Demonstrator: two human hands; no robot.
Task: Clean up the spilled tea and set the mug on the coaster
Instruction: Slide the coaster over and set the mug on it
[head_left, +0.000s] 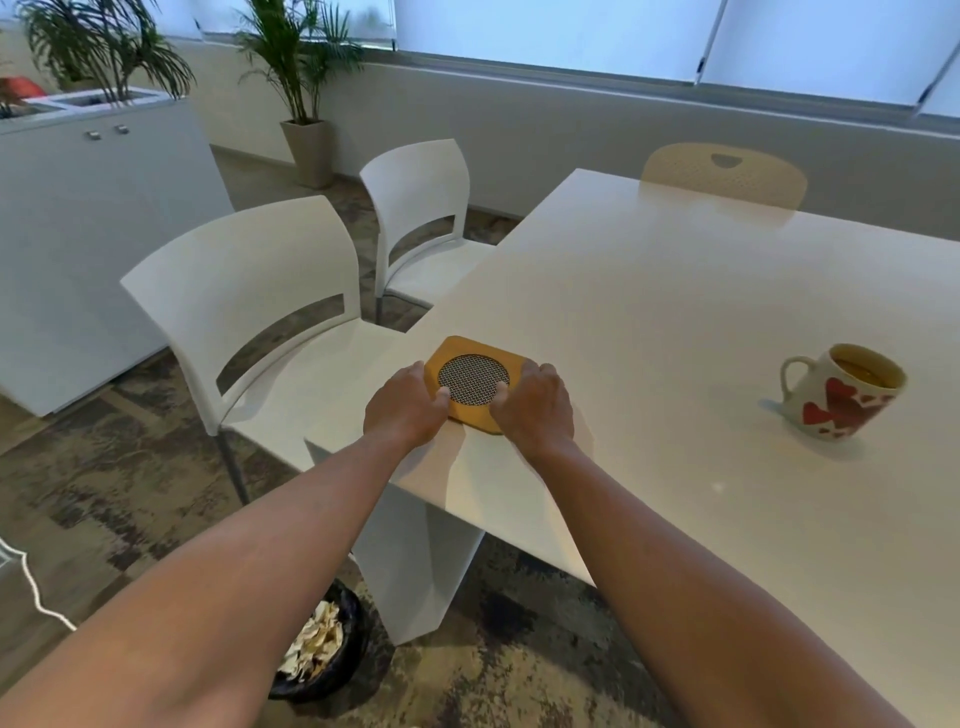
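1. I see the left hand (408, 402) and the right hand (535, 402) gripping the wooden coaster (474, 382) between them, fingers curled over its side edges and thumbs on top.
2. The coaster lies flat near the white worktop's (675, 291) corner.
3. The heart-printed mug (839, 395) stands upright, well apart to the right of the right hand.
4. A bin (322, 647) sits on the floor below the left forearm.

Coaster (475, 382) sat on table (675, 312) near its left edge, w/ left hand (405, 408) & right hand (535, 408) on either side. Mug (839, 392) stood on table well to the right. Two chairs (270, 312) left of table; bin (322, 644) on floor below.
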